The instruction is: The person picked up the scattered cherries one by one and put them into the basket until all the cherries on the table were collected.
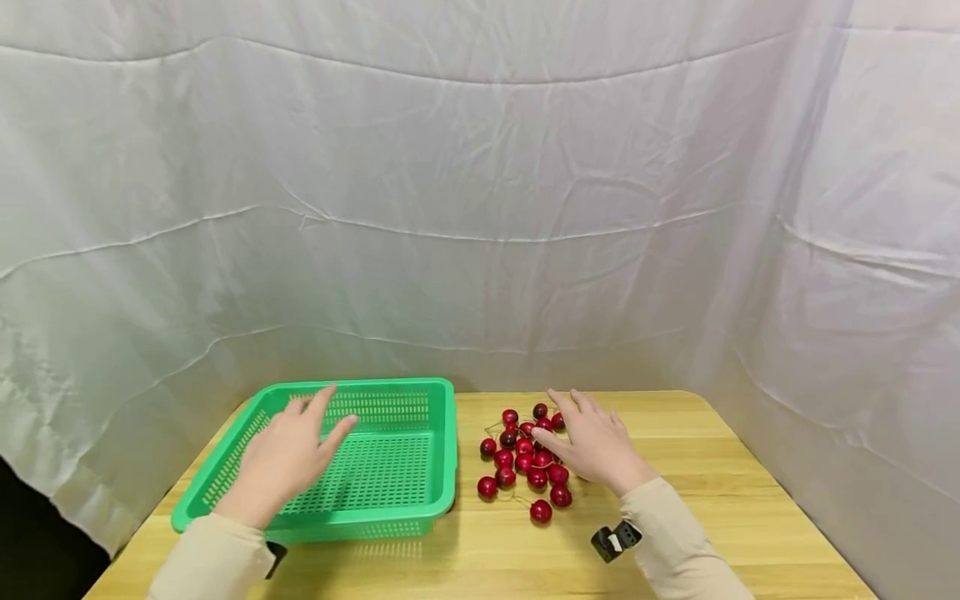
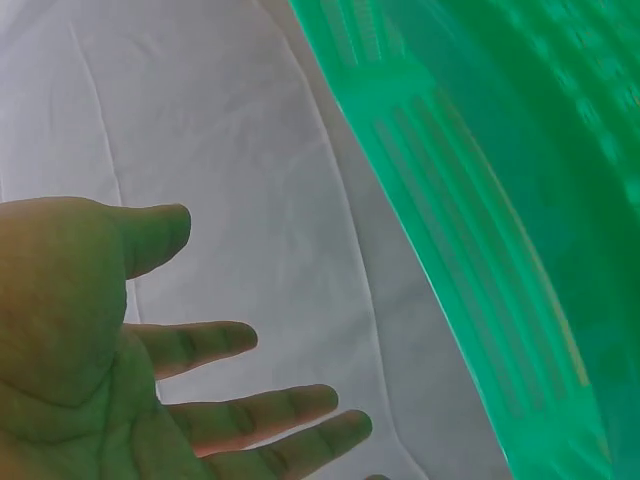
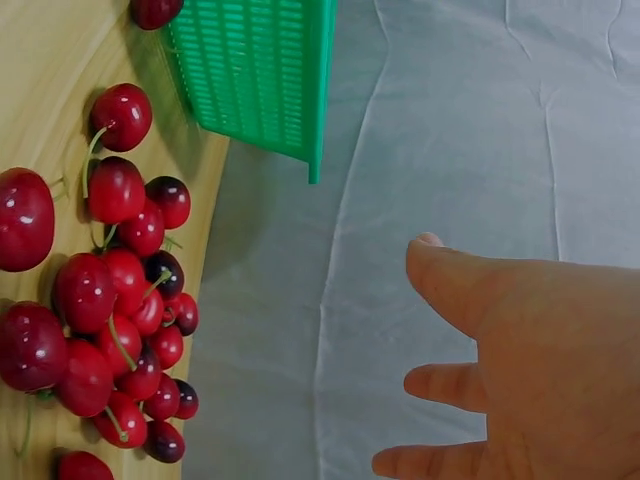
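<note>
Several dark red cherries [image 1: 524,462], some with stems, lie in a loose cluster on the wooden table, right of a green plastic basket [image 1: 447,450]. Over the cluster's right side hovers my right hand [image 1: 596,446], fingers spread and holding nothing. My left hand [image 1: 281,454] is over the left part of the basket, its fingers extended and apart. In the left wrist view the left palm [image 2: 60,330] shows bare beside the slotted basket wall [image 2: 470,250]. The right wrist view has the cherries [image 3: 120,310] at left, apart from the right hand [image 3: 540,360].
A pale wooden table [image 1: 675,508] spreads under everything. White cloth [image 1: 480,208] hangs behind it and along the sides. A small black device [image 1: 615,540] is strapped at the right wrist. One cherry [image 1: 541,512] sits nearest the front.
</note>
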`<state>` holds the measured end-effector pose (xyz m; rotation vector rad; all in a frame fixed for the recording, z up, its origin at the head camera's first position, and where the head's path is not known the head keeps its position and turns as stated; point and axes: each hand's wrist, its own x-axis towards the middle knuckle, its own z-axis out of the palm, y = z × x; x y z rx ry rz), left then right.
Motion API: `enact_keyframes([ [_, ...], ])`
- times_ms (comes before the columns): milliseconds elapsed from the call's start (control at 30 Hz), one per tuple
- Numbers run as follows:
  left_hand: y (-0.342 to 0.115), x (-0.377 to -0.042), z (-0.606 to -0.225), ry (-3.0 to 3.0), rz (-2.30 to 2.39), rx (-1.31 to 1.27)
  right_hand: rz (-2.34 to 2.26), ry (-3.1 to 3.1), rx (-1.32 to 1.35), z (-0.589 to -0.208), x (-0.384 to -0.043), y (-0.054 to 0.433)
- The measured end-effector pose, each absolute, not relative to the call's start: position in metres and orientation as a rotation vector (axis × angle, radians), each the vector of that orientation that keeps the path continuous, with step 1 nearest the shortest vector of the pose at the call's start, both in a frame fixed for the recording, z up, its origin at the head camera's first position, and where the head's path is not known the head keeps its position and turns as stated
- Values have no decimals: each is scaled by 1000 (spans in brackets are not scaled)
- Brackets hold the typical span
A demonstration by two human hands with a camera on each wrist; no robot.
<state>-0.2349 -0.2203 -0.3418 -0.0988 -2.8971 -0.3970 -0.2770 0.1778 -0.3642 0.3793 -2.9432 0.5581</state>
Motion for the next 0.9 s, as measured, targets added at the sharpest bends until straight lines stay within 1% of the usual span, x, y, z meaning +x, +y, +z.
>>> enact_keyframes([
  [333,-288,-230,-341,-2863,-501,-15,507,-2919,392,-373,-272,192],
  [567,-337,-233,-352,-2898,-560,-23,528,-2907,389,-380,-272,201],
  [900,-381,-234,-373,-3032,-821,43,586,-2920,364,-395,-275,217],
])
